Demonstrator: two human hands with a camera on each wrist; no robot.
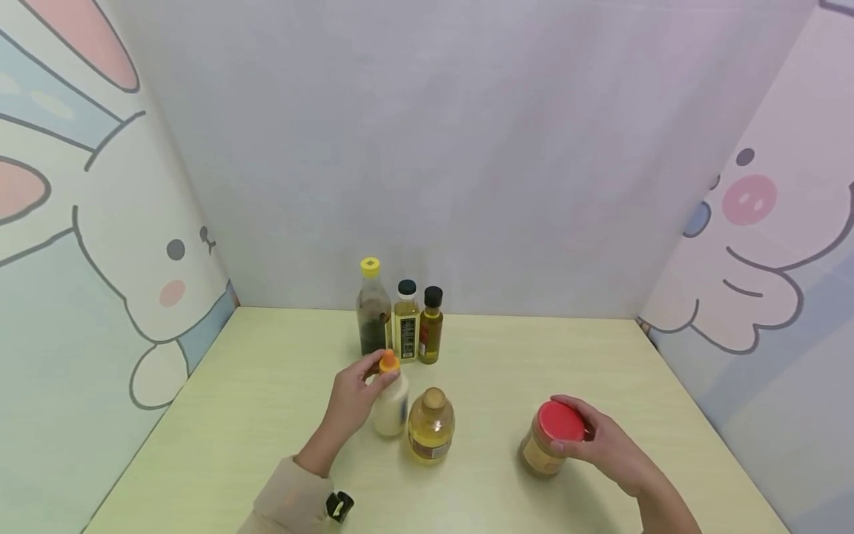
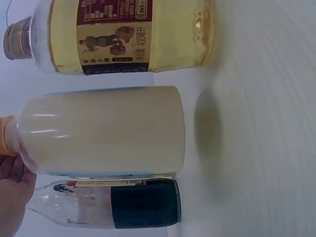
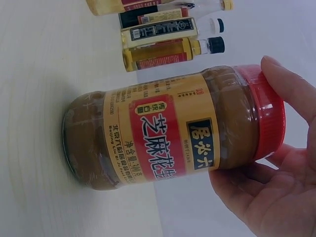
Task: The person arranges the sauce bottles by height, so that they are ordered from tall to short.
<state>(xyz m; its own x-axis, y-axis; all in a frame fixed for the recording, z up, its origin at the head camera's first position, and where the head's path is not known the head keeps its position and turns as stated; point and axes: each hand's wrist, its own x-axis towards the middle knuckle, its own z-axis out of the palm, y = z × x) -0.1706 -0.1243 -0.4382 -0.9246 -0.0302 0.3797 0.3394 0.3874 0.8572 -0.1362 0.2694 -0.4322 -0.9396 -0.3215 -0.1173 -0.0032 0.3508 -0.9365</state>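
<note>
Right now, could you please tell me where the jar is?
In the head view, the jar is in the right grip, right of the squat bottle.

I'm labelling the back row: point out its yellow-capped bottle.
The leftmost, tallest bottle; the middle bottle and right bottle in that row have dark caps instead.

Orange-capped whitish btl (image 1: 391, 406), prob. off tbl (image 1: 273, 363); red-lidded brown jar (image 3: 170, 129)

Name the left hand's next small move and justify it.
Probably the left hand should gently lower the cloudy white, orange-capped cylindrical bottle straight down: its base appears apart from its shadow on the pale wood-grained table, and the clear, rounded bottle of yellow liquid stands close beside it.
</note>
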